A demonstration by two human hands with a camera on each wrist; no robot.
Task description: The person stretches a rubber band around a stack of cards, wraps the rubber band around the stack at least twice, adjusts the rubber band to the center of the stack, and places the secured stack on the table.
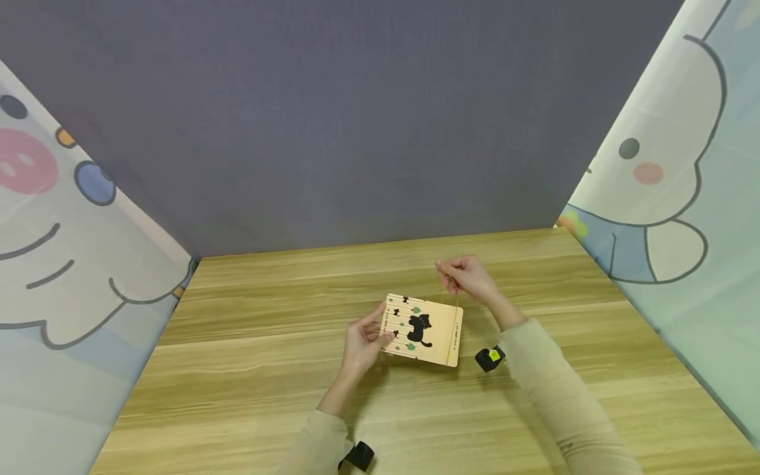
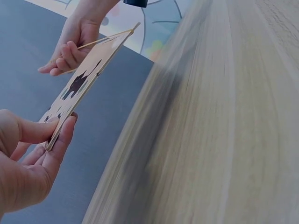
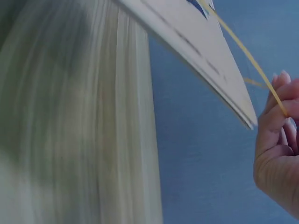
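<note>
A thin cream notebook (image 1: 438, 338) with a black cat, small cats and green leaves on its cover is held above the table. My left hand (image 1: 361, 344) pinches its left end, thumb over the cover and fingers beneath, as the left wrist view shows too. Around the opposite end runs a thin yellowish elastic band (image 3: 250, 55). My right hand (image 1: 470, 278), up beyond the notebook's far right corner, grips the band with curled fingers and draws it taut away from the cover. In the left wrist view the notebook (image 2: 79, 83) is seen nearly edge-on, tilted.
Beneath is a wood-grain table (image 1: 249, 369), with a dark grey panel (image 1: 368, 132) along its back edge. Cartoon-printed curtains (image 1: 659, 152) flank both sides. Black wrist-worn devices (image 1: 489, 359) sit by the sleeves.
</note>
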